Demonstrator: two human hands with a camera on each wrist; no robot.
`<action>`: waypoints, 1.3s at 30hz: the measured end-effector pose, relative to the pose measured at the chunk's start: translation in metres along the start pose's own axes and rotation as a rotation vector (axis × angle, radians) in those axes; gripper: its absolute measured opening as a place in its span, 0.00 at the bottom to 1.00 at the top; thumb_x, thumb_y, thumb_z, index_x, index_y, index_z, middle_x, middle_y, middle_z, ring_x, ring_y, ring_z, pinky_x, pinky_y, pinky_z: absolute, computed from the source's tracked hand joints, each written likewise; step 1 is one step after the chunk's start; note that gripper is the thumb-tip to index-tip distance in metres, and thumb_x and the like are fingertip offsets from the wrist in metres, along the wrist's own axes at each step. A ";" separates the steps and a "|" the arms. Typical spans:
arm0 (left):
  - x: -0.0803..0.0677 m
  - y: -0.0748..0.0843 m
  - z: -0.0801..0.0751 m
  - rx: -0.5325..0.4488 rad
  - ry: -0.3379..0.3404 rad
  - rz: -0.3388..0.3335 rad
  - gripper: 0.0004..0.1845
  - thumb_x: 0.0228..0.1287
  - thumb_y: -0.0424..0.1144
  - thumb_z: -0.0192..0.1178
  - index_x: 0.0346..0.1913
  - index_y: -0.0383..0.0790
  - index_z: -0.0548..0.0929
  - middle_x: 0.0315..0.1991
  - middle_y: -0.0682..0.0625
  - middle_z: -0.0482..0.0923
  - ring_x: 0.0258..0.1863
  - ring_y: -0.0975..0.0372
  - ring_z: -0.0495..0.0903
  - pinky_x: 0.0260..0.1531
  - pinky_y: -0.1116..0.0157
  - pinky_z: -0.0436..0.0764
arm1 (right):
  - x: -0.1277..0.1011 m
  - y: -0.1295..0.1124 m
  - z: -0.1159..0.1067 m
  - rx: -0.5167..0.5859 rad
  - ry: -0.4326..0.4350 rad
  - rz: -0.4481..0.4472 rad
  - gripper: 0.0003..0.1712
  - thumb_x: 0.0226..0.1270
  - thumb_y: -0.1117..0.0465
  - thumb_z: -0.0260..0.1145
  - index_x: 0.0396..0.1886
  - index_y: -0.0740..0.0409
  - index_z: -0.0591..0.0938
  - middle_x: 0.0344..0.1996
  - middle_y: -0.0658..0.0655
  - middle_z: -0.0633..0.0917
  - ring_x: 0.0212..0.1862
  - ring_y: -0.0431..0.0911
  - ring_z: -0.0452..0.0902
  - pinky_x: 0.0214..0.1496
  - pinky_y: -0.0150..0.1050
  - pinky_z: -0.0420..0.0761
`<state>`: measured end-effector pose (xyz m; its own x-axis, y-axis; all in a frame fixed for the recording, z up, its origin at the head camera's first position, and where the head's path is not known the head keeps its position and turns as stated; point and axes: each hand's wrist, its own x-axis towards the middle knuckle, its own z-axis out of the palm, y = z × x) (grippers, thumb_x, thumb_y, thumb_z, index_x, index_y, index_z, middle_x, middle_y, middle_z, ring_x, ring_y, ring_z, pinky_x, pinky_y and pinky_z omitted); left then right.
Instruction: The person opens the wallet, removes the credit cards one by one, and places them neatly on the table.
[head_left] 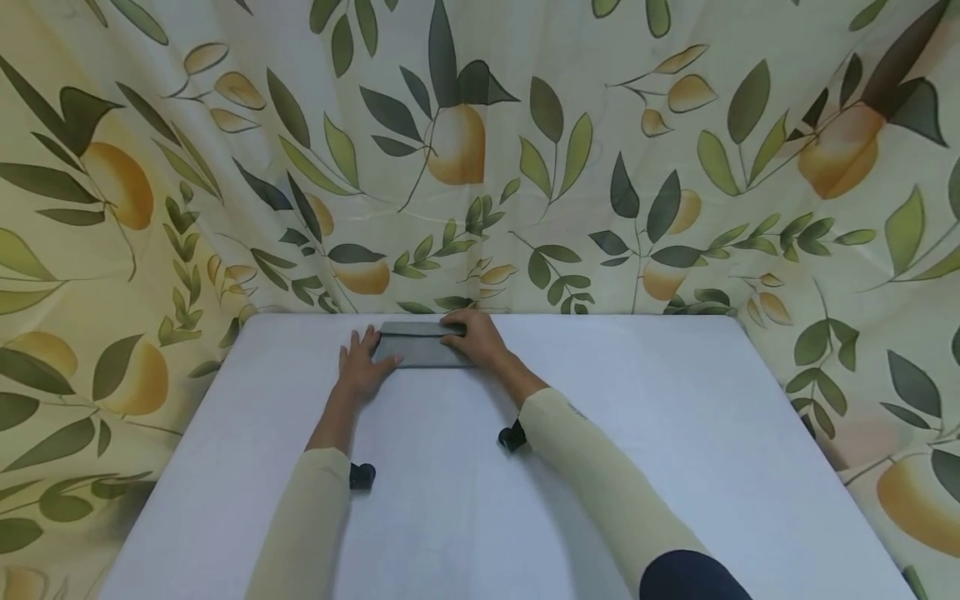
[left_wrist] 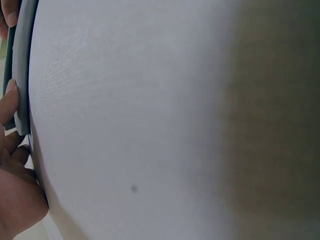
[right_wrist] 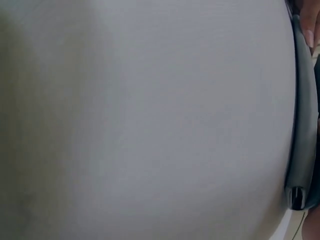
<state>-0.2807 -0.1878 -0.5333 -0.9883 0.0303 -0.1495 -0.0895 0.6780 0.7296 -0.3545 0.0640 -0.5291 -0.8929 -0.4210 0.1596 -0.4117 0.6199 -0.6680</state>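
A flat grey pouch (head_left: 420,350) with a fold-over flap lies near the far edge of the white table (head_left: 600,483). My left hand (head_left: 360,367) lies flat on the table at the pouch's left end, fingers straight, thumb against its edge. My right hand (head_left: 476,337) rests on top of the pouch's right end, its fingers reaching left along the flap. In the left wrist view the pouch (left_wrist: 22,75) is a thin grey strip with my left hand (left_wrist: 15,190) beside it. The right wrist view shows the pouch's edge (right_wrist: 302,125) with a small dark fastener (right_wrist: 297,197).
A cloth backdrop printed with leaves and yellow fruit (head_left: 525,167) hangs close behind the table and wraps round both sides. Small black wrist cameras (head_left: 362,476) (head_left: 512,437) sit under my forearms. White tabletop stretches toward me and to the right.
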 end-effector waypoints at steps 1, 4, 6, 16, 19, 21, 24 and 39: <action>0.000 0.000 -0.001 0.004 -0.001 -0.002 0.43 0.78 0.49 0.60 0.84 0.33 0.52 0.86 0.39 0.39 0.83 0.44 0.26 0.79 0.46 0.25 | 0.001 -0.002 0.001 0.000 -0.002 0.009 0.21 0.68 0.59 0.77 0.59 0.58 0.88 0.60 0.56 0.87 0.66 0.50 0.79 0.71 0.41 0.74; -0.001 -0.001 -0.003 0.011 -0.004 0.001 0.43 0.78 0.49 0.60 0.84 0.33 0.52 0.86 0.39 0.39 0.83 0.44 0.27 0.79 0.47 0.25 | 0.003 -0.008 0.003 -0.008 0.004 0.041 0.23 0.67 0.58 0.78 0.60 0.57 0.88 0.60 0.55 0.87 0.66 0.50 0.79 0.71 0.41 0.75; -0.001 -0.001 -0.004 0.007 0.001 0.003 0.43 0.78 0.49 0.60 0.84 0.33 0.52 0.86 0.39 0.39 0.83 0.44 0.27 0.79 0.48 0.25 | 0.004 -0.011 0.004 -0.022 0.021 0.050 0.24 0.67 0.58 0.79 0.61 0.57 0.88 0.60 0.55 0.87 0.65 0.49 0.80 0.70 0.41 0.75; 0.004 -0.001 -0.009 0.023 0.006 0.018 0.43 0.78 0.50 0.59 0.84 0.33 0.52 0.86 0.39 0.39 0.83 0.45 0.27 0.79 0.48 0.25 | 0.012 -0.025 0.004 -0.100 0.035 0.037 0.21 0.68 0.58 0.78 0.59 0.57 0.89 0.57 0.55 0.88 0.64 0.49 0.81 0.69 0.41 0.77; 0.005 -0.001 -0.011 0.017 0.011 0.016 0.44 0.78 0.50 0.60 0.84 0.34 0.52 0.86 0.40 0.39 0.83 0.44 0.27 0.79 0.47 0.25 | 0.013 -0.026 0.004 -0.126 0.030 0.021 0.18 0.69 0.58 0.77 0.57 0.57 0.90 0.56 0.55 0.89 0.64 0.49 0.81 0.68 0.42 0.77; 0.006 -0.001 -0.011 0.012 0.010 0.019 0.44 0.78 0.50 0.60 0.84 0.34 0.52 0.86 0.40 0.39 0.83 0.44 0.27 0.79 0.47 0.25 | 0.013 -0.027 0.004 -0.147 0.027 0.017 0.17 0.69 0.58 0.76 0.55 0.57 0.90 0.56 0.55 0.89 0.64 0.50 0.81 0.69 0.43 0.77; 0.006 0.000 -0.012 0.003 0.008 0.020 0.43 0.78 0.50 0.60 0.84 0.34 0.53 0.86 0.40 0.39 0.83 0.44 0.26 0.79 0.47 0.25 | 0.014 -0.028 0.004 -0.185 0.023 0.008 0.15 0.70 0.57 0.75 0.54 0.56 0.91 0.55 0.55 0.89 0.64 0.50 0.81 0.69 0.44 0.77; 0.002 -0.003 0.000 0.043 0.015 0.061 0.41 0.76 0.47 0.62 0.82 0.32 0.58 0.84 0.35 0.45 0.83 0.41 0.31 0.79 0.47 0.26 | 0.011 -0.023 0.011 -0.348 0.063 -0.008 0.12 0.78 0.54 0.67 0.48 0.51 0.94 0.46 0.51 0.92 0.51 0.48 0.88 0.54 0.45 0.86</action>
<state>-0.2825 -0.1899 -0.5359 -0.9935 0.0622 -0.0951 -0.0235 0.7064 0.7075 -0.3524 0.0376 -0.5197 -0.8944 -0.3920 0.2155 -0.4466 0.8099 -0.3803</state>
